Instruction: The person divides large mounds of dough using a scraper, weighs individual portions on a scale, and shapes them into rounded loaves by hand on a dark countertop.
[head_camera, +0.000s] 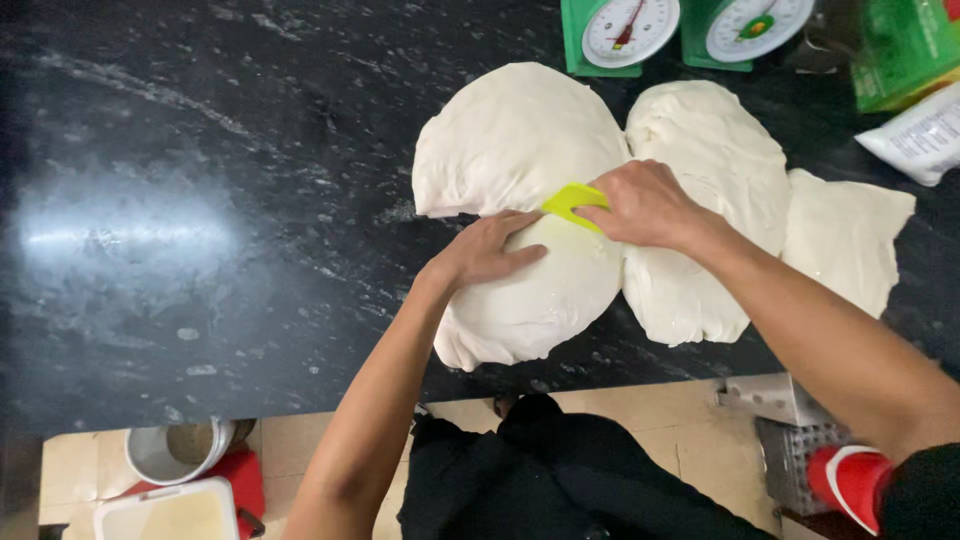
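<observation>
A big mass of white dough (515, 135) lies on the black stone counter (200, 200). My right hand (645, 205) grips a yellow plastic scraper (572, 202) pressed into the dough along a cut line. Just below the cut, my left hand (490, 250) rests flat on the nearer dough portion (530, 300). A second large dough lump (715, 180) sits to the right, touching the first, with a flatter piece (845, 240) beyond it.
Two green dial scales (625, 30) (745, 30) stand at the counter's far edge. A green box (900, 50) and a white packet (920, 135) lie at the far right. Below the counter edge are a bucket (175, 455), a white tub (170, 510) and a red item (850, 480).
</observation>
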